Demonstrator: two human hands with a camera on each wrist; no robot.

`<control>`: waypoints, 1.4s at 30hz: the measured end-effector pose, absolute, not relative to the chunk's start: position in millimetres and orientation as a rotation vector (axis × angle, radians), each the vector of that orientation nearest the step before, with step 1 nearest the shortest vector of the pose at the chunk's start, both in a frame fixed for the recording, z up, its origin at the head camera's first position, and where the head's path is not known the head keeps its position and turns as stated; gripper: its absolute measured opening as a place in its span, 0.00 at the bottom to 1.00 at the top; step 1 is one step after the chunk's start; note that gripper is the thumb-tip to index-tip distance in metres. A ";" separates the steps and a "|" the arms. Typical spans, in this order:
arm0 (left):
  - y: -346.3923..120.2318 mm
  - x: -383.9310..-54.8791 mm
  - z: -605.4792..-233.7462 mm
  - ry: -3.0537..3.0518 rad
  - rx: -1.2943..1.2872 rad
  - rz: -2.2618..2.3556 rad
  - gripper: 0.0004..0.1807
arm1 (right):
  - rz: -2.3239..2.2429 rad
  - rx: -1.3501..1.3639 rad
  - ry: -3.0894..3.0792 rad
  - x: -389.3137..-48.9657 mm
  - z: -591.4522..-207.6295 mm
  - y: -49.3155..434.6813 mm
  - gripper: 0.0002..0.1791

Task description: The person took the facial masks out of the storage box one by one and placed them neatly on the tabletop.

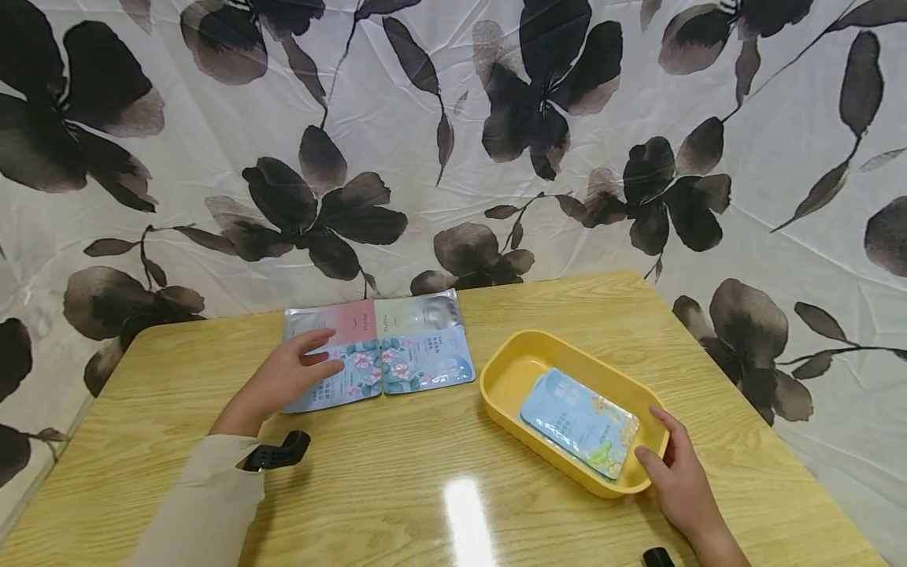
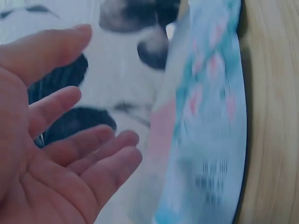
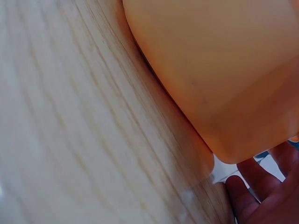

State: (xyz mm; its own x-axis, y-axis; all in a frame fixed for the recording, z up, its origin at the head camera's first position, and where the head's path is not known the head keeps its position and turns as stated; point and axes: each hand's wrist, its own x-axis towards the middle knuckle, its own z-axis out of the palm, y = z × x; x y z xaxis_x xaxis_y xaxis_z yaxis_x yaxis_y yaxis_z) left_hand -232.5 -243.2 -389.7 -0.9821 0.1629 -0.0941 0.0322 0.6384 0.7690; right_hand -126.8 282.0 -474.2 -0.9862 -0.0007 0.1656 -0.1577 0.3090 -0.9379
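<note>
My right hand (image 1: 686,480) grips the near right end of a yellow plastic bin (image 1: 506,398), its thumb over the rim. Inside the bin lie light-blue sheet mask packets (image 1: 581,421), stacked; how many is hidden. My left hand (image 1: 290,376) hovers, fingers apart, over the left side of a group of flat packets and holds nothing. In front are two blue floral packets (image 1: 428,361), side by side. Behind them are a pink-and-silver packet (image 1: 350,321) and a pale green one (image 1: 404,313), both partly covered. The left wrist view shows the left palm (image 2: 42,186) beside a floral packet (image 2: 210,126).
Everything rests on a wood-grain table (image 1: 383,480). A white cloth with dark flowers (image 1: 425,142) hangs behind its back edge. A black wrist strap (image 1: 279,453) is on the left arm; a small black piece (image 1: 657,557) shows near the right wrist.
</note>
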 end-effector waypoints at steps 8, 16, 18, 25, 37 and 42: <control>-199.6 -233.9 -389.5 2.575 0.407 1.384 0.38 | 1.755 0.153 -2.435 -127.3 -474.2 282.7 0.32; -137.5 -238.0 -386.5 2.432 0.541 1.446 0.36 | 1.759 0.164 -2.426 -127.7 -472.7 283.0 0.32; -123.6 -239.0 -385.7 2.397 0.557 1.463 0.35 | 1.771 0.175 -2.414 -127.7 -472.4 282.7 0.32; -89.1 -242.2 -387.3 2.292 0.611 1.508 0.30 | 1.771 0.197 -2.406 -128.3 -472.6 282.0 0.32; -29.5 -243.1 -386.9 2.170 0.655 1.507 0.31 | 1.774 0.170 -2.416 -126.7 -471.5 282.5 0.32; -3.1 -244.0 -392.4 2.163 0.638 1.468 0.32 | 1.756 0.143 -2.437 -125.8 -471.8 280.9 0.31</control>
